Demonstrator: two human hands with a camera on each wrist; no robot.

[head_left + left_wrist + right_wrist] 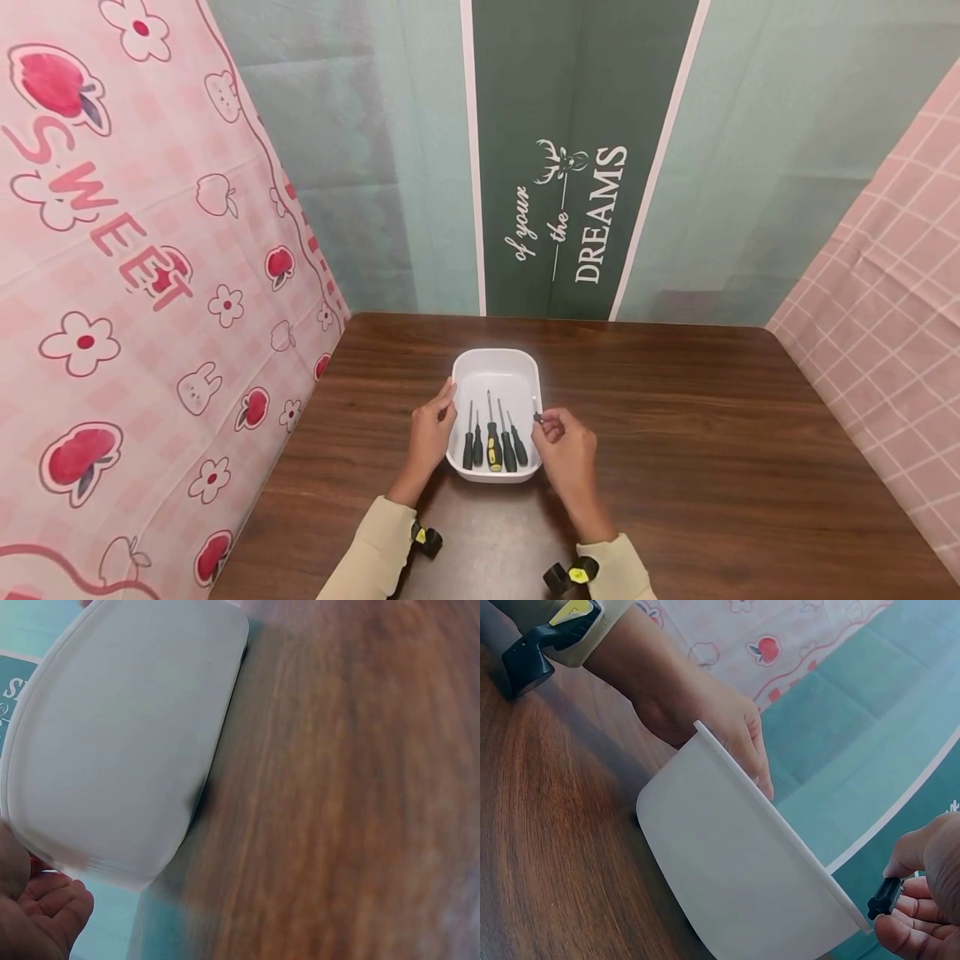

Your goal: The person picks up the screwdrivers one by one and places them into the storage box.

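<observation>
A white rectangular dish (495, 477) stands on the table with several screwdrivers lying side by side in it. Most have black handles; the middle screwdriver (493, 448) has a black and yellow one. My left hand (431, 429) holds the dish at its left rim, and in the left wrist view its curled fingers (64, 911) show beside the dish's corner. At the right rim, my right hand (567, 442) pinches a small screwdriver (537, 416) between thumb and fingers. Its short black handle (886, 897) shows in the right wrist view; much of the tool is hidden.
The dark brown wooden table (697, 433) extends around the dish. A pink printed cloth (150, 333) hangs at the left, a green and teal cloth (420, 167) at the back, and a pink checked cloth (892, 275) at the right. Both wrists carry black camera mounts.
</observation>
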